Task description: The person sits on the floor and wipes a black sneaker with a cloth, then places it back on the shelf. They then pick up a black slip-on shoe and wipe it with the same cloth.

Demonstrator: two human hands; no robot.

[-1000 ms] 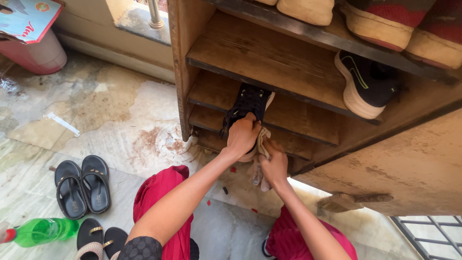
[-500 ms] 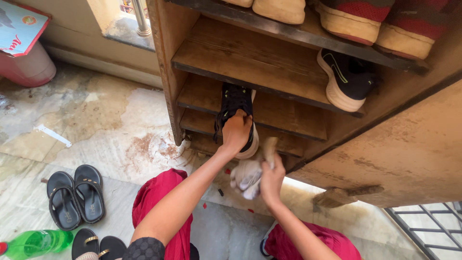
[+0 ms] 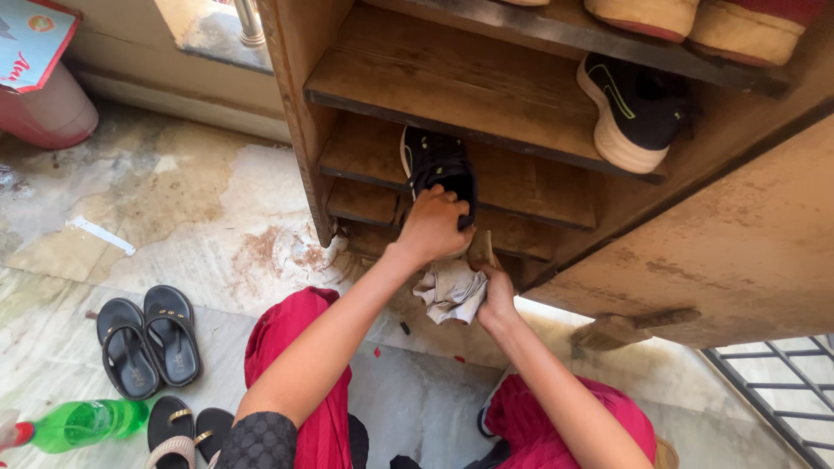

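Observation:
My left hand [image 3: 432, 226] grips the heel end of a black sneaker [image 3: 437, 161] that lies on a middle shelf of a wooden shoe rack [image 3: 452, 82]. Just below, my right hand [image 3: 495, 291] holds a crumpled off-white cloth [image 3: 452, 291] near the rack's lowest shelf. The front of the sneaker points into the rack, laces up. Part of the sneaker's sole is hidden behind my left hand.
Another black sneaker with a white sole [image 3: 632, 108] sits on the shelf above, to the right. Two pairs of black sandals [image 3: 146, 343] [image 3: 178, 430] and a green bottle [image 3: 74, 423] lie on the stone floor at left. A pink bin [image 3: 48, 108] stands far left. A metal grate [image 3: 773, 391] is at lower right.
My left hand has pushed the black sneaker farther onto the shelf. My right hand with the cloth has dropped lower, away from the shoe.

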